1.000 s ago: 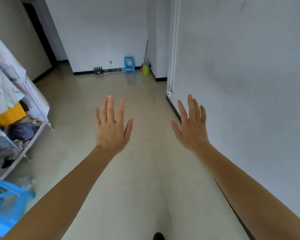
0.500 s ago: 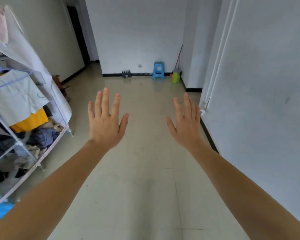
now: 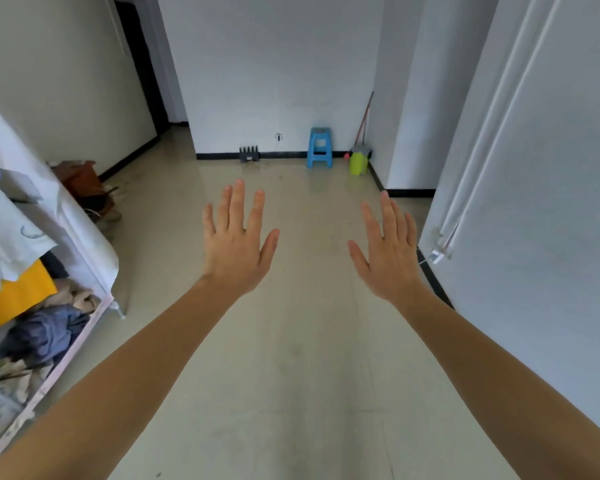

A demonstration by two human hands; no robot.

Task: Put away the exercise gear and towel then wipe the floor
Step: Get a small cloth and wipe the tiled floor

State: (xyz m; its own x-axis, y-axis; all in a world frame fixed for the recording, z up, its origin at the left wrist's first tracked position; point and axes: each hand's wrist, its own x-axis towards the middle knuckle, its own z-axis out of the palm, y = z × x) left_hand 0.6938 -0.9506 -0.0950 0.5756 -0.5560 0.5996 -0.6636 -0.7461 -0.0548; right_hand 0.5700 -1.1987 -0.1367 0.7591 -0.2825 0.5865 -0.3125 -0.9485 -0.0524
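Above the floor (image 3: 291,375), left hand (image 3: 234,252) and right hand (image 3: 388,259) hover flat.

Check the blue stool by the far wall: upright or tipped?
Upright: the blue stool stands on its legs, seat uppermost.

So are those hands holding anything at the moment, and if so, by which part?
Nothing is held. The left hand and the right hand are both stretched out over the floor with fingers straight and spread.
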